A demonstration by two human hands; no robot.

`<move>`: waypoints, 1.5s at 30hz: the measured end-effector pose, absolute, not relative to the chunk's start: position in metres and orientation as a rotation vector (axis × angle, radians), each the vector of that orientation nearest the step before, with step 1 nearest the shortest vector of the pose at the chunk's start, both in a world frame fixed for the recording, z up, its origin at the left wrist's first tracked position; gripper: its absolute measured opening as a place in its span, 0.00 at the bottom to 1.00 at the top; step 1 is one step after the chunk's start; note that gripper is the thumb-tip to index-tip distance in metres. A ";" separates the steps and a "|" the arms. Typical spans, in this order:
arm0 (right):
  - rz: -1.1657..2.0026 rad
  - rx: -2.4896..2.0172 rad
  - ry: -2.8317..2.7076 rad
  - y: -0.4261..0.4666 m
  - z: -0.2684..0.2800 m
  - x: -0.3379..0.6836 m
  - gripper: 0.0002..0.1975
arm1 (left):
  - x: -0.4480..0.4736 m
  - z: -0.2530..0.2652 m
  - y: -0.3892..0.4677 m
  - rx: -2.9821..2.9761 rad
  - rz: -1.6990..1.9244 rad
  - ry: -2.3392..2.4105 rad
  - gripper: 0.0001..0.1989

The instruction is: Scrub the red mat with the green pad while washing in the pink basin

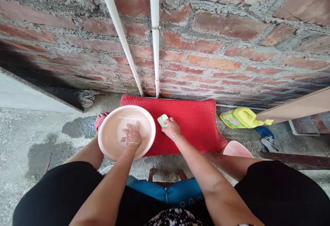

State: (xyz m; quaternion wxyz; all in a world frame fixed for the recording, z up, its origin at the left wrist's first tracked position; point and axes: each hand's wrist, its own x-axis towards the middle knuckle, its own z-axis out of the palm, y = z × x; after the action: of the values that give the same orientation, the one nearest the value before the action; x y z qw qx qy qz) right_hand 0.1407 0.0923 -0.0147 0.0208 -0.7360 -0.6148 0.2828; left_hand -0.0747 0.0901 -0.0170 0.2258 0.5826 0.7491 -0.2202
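Observation:
My left hand (133,135) is inside a pale pink basin (106,129), its fingers spread in the clear water and nothing held. The basin stands at the left end of a red towel-like cloth (196,119), which is laid over a flat raised surface. Over the middle of that cloth, my right hand (172,127) is closed on a pale green bar of soap (162,120), just right of the basin's rim. The soap's left end sticks out past the fingers.
A brick wall with two white pipes (154,40) rises behind the cloth. On the right stand a yellow jug (238,117) and a pink container (237,149). A grey rag (87,97) lies on the floor at left, near wet patches.

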 end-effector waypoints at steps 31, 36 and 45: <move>0.668 -2.671 -1.619 0.035 -0.004 0.264 0.17 | -0.071 -0.014 0.090 1.614 -0.601 2.068 0.44; 0.491 -2.965 -1.248 0.008 0.008 0.342 0.15 | -0.071 -0.013 0.089 1.618 -0.573 2.073 0.46; 0.868 -2.441 -1.787 0.008 -0.003 0.157 0.16 | -0.072 -0.016 0.089 1.629 -0.599 2.062 0.46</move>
State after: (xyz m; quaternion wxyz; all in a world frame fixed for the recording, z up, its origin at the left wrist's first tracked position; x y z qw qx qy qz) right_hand 0.1572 0.0081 -0.0029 -0.0029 -0.7756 -0.5677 0.2759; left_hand -0.0722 0.0890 -0.0161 0.2211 0.5895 0.7460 -0.2169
